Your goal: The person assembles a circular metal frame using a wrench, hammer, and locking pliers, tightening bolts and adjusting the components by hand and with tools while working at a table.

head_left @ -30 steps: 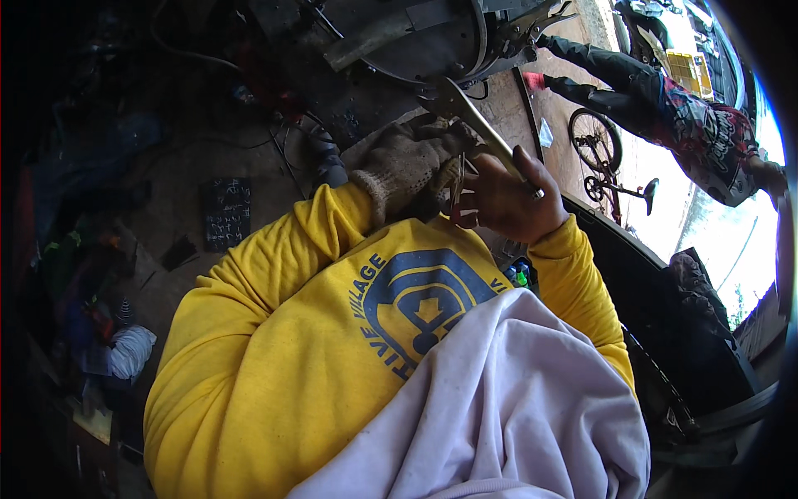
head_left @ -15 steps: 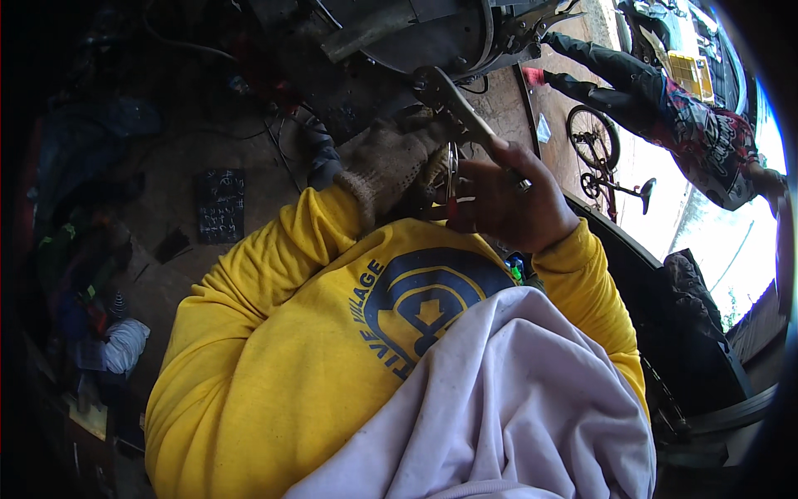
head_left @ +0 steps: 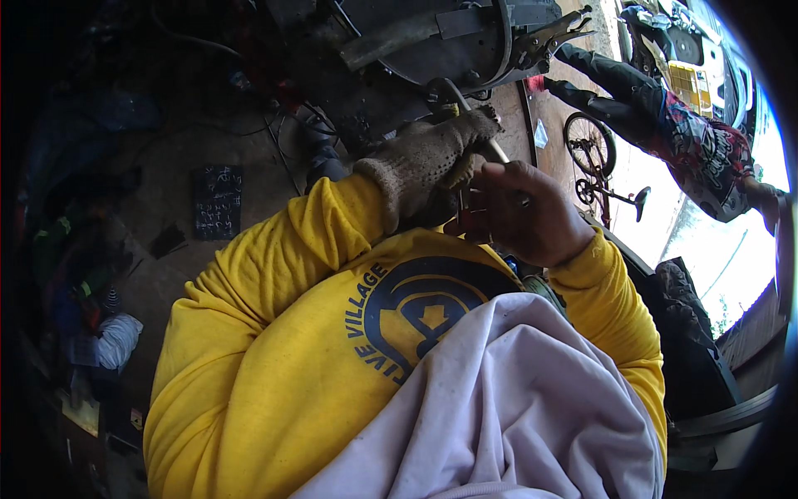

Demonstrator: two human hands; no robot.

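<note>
One metal wrench (head_left: 498, 150) slants across my two hands at 1 o'clock from the middle of the view, its hooked head up toward 12 and its handle running down toward 4. The bare right hand (head_left: 540, 212) is closed around the lower handle, fingers curled in, with the handle's end peeping out. Over the middle of the handle lies my gloved left hand (head_left: 428, 158); its fingertips are hidden, so I cannot tell how tightly they are shut. Between my palms shows a thin metal piece (head_left: 462, 200), mostly covered.

Just past the wrench head, toward 12, sits a dark round metal part (head_left: 453, 54), with a clamp (head_left: 544, 46) on its right edge. Farther out, a bicycle (head_left: 590, 158) is at 2 o'clock, another person (head_left: 698, 150) beyond it. Between 9 and 10 lies a dark board (head_left: 218, 202); a pale cloth (head_left: 499, 399) covers my front at 5.
</note>
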